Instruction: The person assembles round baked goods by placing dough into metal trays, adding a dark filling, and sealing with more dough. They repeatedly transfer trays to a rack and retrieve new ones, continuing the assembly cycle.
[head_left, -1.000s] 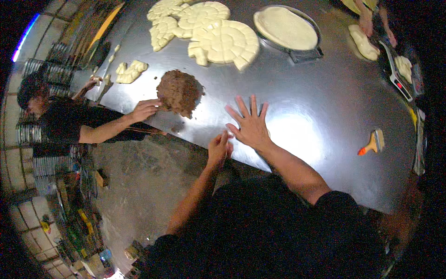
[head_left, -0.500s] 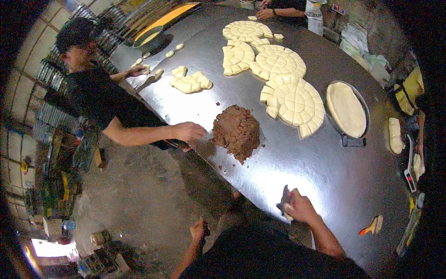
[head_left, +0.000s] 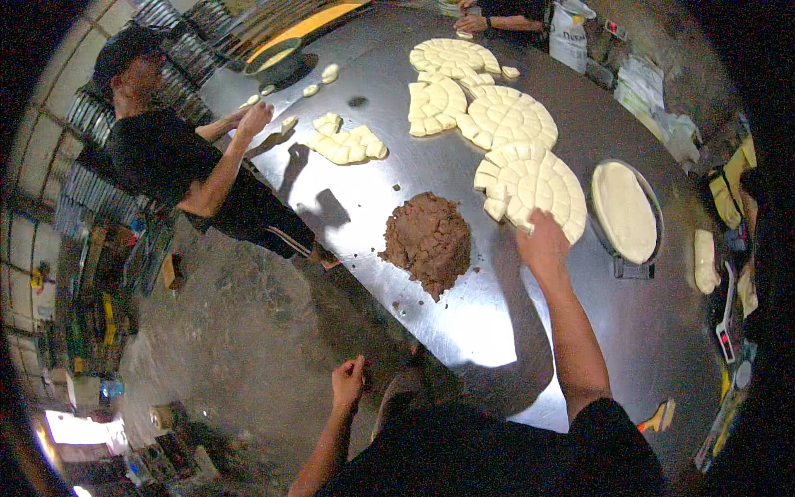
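Note:
My right hand (head_left: 544, 238) reaches forward over the metal table and closes on a dough piece at the near edge of the closest cut dough round (head_left: 537, 184). Its fingertips are partly hidden against the dough. Low in front of my body, beyond the table's edge, my left hand (head_left: 348, 381) is closed; whatever it may hold does not show. A crumbly brown mound of paste (head_left: 427, 242) lies left of my right forearm. Further cut dough rounds (head_left: 512, 118) adjoin the nearest one, each divided into small blocks.
A co-worker (head_left: 170, 149) stands at the left edge, hands raised near small dough pieces (head_left: 310, 90). Loose dough blocks (head_left: 348, 145) lie beyond the mound. On the right are an oval pan of dough (head_left: 625, 211), a dough roll (head_left: 705, 261) and a brush (head_left: 660, 417).
My right hand has moved from the table's near edge forward to the closest dough round. The co-worker's nearer hand has drawn back from beside the brown mound.

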The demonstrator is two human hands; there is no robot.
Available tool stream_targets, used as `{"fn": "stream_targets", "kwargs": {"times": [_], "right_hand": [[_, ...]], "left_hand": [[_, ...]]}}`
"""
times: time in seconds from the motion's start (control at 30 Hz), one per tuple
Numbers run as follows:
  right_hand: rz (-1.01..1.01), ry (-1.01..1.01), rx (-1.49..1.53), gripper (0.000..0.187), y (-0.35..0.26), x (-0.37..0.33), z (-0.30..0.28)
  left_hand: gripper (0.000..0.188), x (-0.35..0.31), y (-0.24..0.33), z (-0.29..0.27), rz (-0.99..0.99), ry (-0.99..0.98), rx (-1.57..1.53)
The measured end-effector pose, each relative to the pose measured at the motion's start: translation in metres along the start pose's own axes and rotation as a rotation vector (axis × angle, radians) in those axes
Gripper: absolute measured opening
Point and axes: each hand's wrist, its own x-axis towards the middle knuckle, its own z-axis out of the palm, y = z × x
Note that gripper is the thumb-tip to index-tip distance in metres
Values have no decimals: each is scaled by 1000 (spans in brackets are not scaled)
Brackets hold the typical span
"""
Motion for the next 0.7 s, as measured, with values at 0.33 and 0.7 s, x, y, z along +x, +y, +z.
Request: {"fn": "stream_targets", "kwargs": {"times": [0.33, 0.7], "right_hand": [[59, -123, 412, 21, 96, -77, 12], [201, 499, 955, 18, 64, -138, -196]], "left_hand": [[28, -61, 107, 100, 98, -526, -201], [17, -218, 297, 213, 952, -488, -571]]}}
